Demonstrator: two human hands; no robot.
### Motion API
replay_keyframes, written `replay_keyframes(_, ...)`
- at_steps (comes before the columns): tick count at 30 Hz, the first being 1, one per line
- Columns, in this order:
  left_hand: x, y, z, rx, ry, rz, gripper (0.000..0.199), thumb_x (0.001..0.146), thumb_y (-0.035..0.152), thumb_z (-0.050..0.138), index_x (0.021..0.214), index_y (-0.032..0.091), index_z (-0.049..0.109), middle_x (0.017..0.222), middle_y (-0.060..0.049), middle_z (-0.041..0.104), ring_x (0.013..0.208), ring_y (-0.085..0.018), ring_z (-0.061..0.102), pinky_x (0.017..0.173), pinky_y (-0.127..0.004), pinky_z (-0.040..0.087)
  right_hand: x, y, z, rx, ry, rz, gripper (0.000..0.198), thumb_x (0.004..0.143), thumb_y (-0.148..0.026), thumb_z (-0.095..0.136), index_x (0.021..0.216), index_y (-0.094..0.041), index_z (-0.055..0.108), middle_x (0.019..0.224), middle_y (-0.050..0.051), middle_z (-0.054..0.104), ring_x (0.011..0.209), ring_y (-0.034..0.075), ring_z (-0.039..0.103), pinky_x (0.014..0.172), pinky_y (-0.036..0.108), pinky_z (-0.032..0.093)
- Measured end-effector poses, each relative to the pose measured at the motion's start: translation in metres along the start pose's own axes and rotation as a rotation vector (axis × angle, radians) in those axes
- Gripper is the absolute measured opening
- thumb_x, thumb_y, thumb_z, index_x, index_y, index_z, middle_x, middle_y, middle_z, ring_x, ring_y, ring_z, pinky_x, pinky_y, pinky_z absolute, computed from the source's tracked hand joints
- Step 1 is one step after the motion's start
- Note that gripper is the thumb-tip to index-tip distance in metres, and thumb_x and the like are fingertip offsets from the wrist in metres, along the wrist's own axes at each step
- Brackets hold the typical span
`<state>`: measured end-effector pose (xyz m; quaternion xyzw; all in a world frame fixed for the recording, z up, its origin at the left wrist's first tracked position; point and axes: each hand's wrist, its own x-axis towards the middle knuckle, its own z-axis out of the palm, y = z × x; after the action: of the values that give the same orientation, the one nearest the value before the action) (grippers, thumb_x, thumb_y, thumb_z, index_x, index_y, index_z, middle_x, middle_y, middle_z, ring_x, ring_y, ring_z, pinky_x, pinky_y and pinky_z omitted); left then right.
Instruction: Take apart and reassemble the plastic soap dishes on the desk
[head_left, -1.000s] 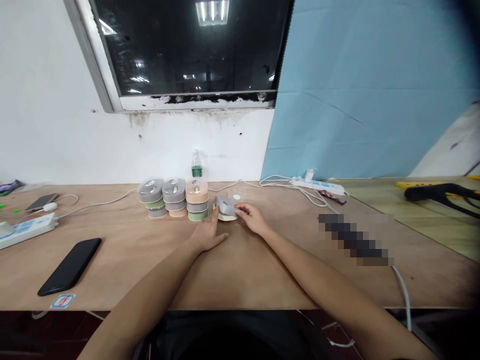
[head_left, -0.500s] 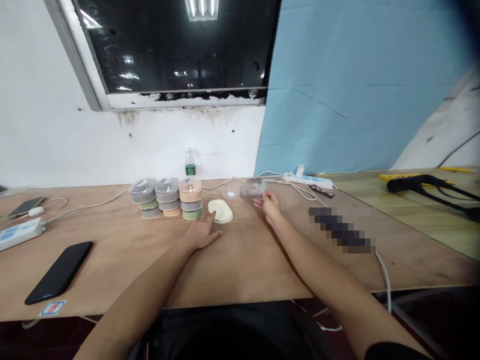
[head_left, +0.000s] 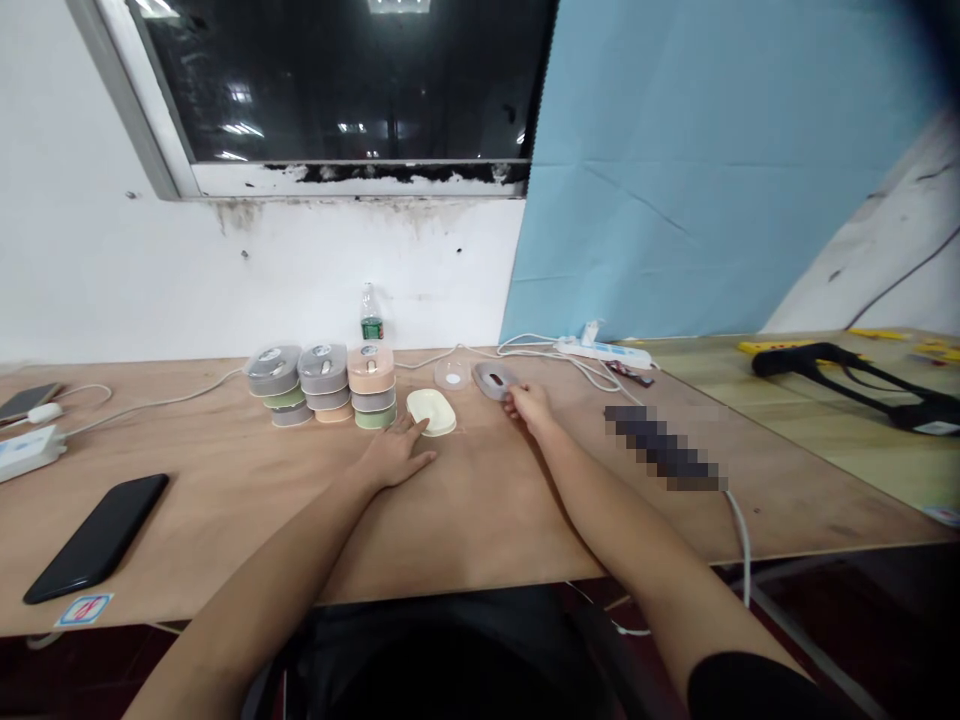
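Observation:
My left hand (head_left: pixel 395 455) lies on the table with its fingers spread, the fingertips touching the near-left rim of a shallow cream oval dish (head_left: pixel 436 412). Farther right, my right hand (head_left: pixel 531 408) pinches the near-right edge of a grey oval dish (head_left: pixel 489 377) with a dark slot in its middle. Between the two dishes, slightly back, stands a clear plastic cover (head_left: pixel 452 374) with a white round spot. Just left of my left hand are three stacks of rounded boxes in grey, green and peach, among them a peach-topped stack (head_left: pixel 371 372).
A plastic bottle (head_left: pixel 371 315) stands behind the stacks by the wall. A black phone (head_left: pixel 99 537) lies at front left, near a white power strip (head_left: pixel 30 452). Another power strip (head_left: pixel 606 352) with loose cables is at back right. A pixelated dark object (head_left: pixel 667 450) lies right of my forearm.
The grey dish in my right hand has turned so its slot shows, and it sits lower. My left hand stays by the cream dish. The whole view has shifted slightly.

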<state>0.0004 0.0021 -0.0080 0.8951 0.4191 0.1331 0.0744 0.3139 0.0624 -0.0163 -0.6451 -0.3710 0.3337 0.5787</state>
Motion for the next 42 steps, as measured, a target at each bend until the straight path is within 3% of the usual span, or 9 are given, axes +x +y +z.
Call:
replay_keyframes(4, 0.001, -0.001, 0.002, 0.019, 0.013, 0.015, 0.070, 0.088, 0.060, 0.041, 0.145, 0.018, 0.035, 0.148, -0.017, 0.037, 0.136, -0.032, 0.034, 0.109, -0.047, 0.030, 0.008, 0.005, -0.006, -0.541, 0.257, -0.279, 0.030, 0.069, -0.036, 0.070, 0.091, -0.018, 0.062, 0.093, 0.009, 0.063, 0.093, 0.024, 0.059, 0.086, 0.038, 0.047)
replay_keyframes(7, 0.001, -0.001, 0.003, 0.019, 0.020, 0.014, 0.070, 0.088, 0.060, 0.041, 0.145, 0.018, 0.035, 0.147, -0.016, 0.039, 0.136, -0.034, 0.035, 0.108, -0.049, 0.031, 0.012, 0.008, -0.001, -0.757, 0.202, -0.388, 0.038, 0.078, -0.046, 0.060, 0.105, -0.019, 0.065, 0.113, 0.014, 0.057, 0.107, 0.029, 0.053, 0.097, 0.044, 0.039)
replay_keyframes(16, 0.001, 0.000, 0.002, 0.048, 0.012, 0.017, 0.069, 0.089, 0.059, 0.041, 0.144, 0.018, 0.035, 0.147, -0.015, 0.039, 0.137, -0.032, 0.033, 0.109, -0.047, 0.031, 0.018, 0.006, 0.037, -0.828, -0.054, -0.512, 0.052, 0.077, -0.042, 0.064, 0.122, -0.016, 0.059, 0.131, 0.015, 0.049, 0.117, 0.029, 0.050, 0.101, 0.040, 0.038)
replay_keyframes(22, 0.000, 0.008, -0.006, 0.056, 0.061, -0.051, 0.047, 0.089, 0.052, 0.047, 0.124, 0.021, 0.053, 0.127, -0.012, 0.058, 0.114, -0.029, 0.057, 0.093, -0.041, 0.044, 0.000, -0.002, 0.033, -0.687, 0.015, -0.724, 0.051, 0.080, -0.037, 0.061, 0.126, -0.016, 0.054, 0.127, 0.015, 0.053, 0.118, 0.030, 0.049, 0.101, 0.043, 0.040)
replay_keyframes(26, 0.000, 0.013, -0.012, 0.040, 0.081, -0.128, 0.031, 0.091, 0.046, 0.047, 0.110, 0.023, 0.058, 0.102, -0.006, 0.069, 0.093, -0.026, 0.066, 0.082, -0.037, 0.047, -0.044, -0.017, 0.032, -0.553, -0.233, -0.940, 0.040, 0.088, -0.043, 0.052, 0.121, -0.020, 0.058, 0.119, 0.011, 0.058, 0.092, 0.022, 0.061, 0.084, 0.038, 0.051)
replay_keyframes(30, -0.001, 0.013, -0.015, -0.020, 0.129, -0.137, 0.033, 0.093, 0.047, 0.043, 0.112, 0.023, 0.055, 0.092, -0.004, 0.071, 0.088, -0.025, 0.067, 0.079, -0.035, 0.048, -0.088, -0.024, 0.041, -0.610, -0.579, -1.149, 0.043, 0.085, -0.051, 0.056, 0.118, -0.024, 0.060, 0.116, 0.007, 0.061, 0.101, 0.022, 0.059, 0.090, 0.036, 0.048)
replay_keyframes(32, -0.002, 0.011, -0.014, -0.047, 0.137, -0.100, 0.034, 0.093, 0.046, 0.043, 0.116, 0.023, 0.054, 0.097, -0.005, 0.071, 0.090, -0.024, 0.067, 0.078, -0.033, 0.049, -0.100, -0.023, 0.043, -0.736, -0.709, -1.168, 0.037, 0.087, -0.049, 0.054, 0.113, -0.025, 0.063, 0.110, 0.005, 0.063, 0.101, 0.021, 0.059, 0.090, 0.032, 0.047)
replay_keyframes(35, -0.002, 0.007, -0.010, -0.072, 0.133, 0.001, 0.041, 0.092, 0.044, 0.046, 0.127, 0.022, 0.049, 0.117, -0.007, 0.066, 0.102, -0.023, 0.063, 0.084, -0.034, 0.049, -0.101, -0.021, 0.036, -0.888, -0.746, -1.139, 0.028, 0.092, -0.041, 0.048, 0.101, -0.023, 0.067, 0.097, 0.006, 0.066, 0.092, 0.020, 0.060, 0.084, 0.030, 0.047)
replay_keyframes(42, -0.001, 0.005, -0.013, -0.078, 0.143, 0.065, 0.047, 0.089, 0.043, 0.050, 0.130, 0.019, 0.051, 0.125, -0.008, 0.062, 0.110, -0.025, 0.060, 0.094, -0.038, 0.047, -0.058, -0.015, -0.016, -1.031, -0.516, -0.997, 0.030, 0.084, -0.048, 0.057, 0.090, -0.021, 0.068, 0.091, 0.006, 0.067, 0.083, 0.019, 0.061, 0.075, 0.029, 0.045)
